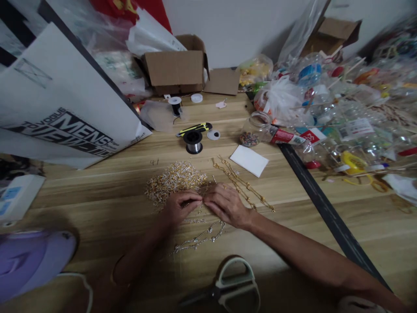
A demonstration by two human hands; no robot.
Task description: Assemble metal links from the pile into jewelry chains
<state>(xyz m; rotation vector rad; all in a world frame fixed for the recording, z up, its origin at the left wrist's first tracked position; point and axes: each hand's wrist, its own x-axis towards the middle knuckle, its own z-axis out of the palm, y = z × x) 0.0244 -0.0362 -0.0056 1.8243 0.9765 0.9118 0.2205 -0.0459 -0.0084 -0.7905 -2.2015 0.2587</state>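
Both of my hands rest on a wooden table (107, 191), fingertips pinched together. My left hand (180, 208) and my right hand (224, 203) meet over a small gold piece too tiny to name, at the near edge of a pile of small gold and silver links (174, 180). A silver beaded chain (199, 237) trails toward me from under the hands. Several finished gold chains (243, 184) lie just right of my right hand.
A wire spool (193, 142), a yellow utility knife (194, 128), a white pad (249, 160) and a bead jar (252, 130) lie beyond the pile. Scissors (233, 284) sit at the near edge. Cardboard boxes (176, 65) stand behind, plastic clutter (345, 113) at right, a purple object (32, 261) at left.
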